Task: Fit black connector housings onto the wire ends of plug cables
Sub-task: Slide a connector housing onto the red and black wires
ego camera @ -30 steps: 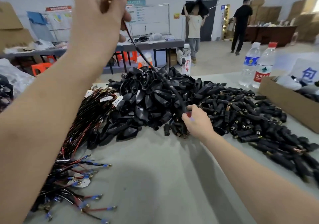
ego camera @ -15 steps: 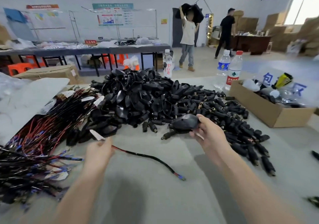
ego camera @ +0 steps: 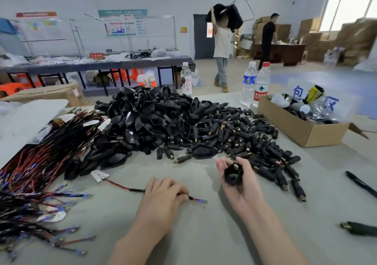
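Head view: smooth grey desk (ego camera: 204, 240). Low on it, left hand (ego camera: 163, 193), fingers curled round a thin plug cable (ego camera: 126, 187) (red lead, black sleeve, blue-tipped end poking out rightward, white paper tag (ego camera: 99, 175) at the far end). Just beside, apart from the cable, right hand (ego camera: 239, 187), palm up, gripping a rounded black connector housing (ego camera: 232, 175). Behind: heaped glossy housings (ego camera: 159, 122). Leftward: bundled red-and-black cables (ego camera: 40, 162).

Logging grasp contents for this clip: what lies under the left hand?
A single cable passes under the left hand: its white-tagged end shows on the left, its blue-tipped end on the right. The stretch between is covered.
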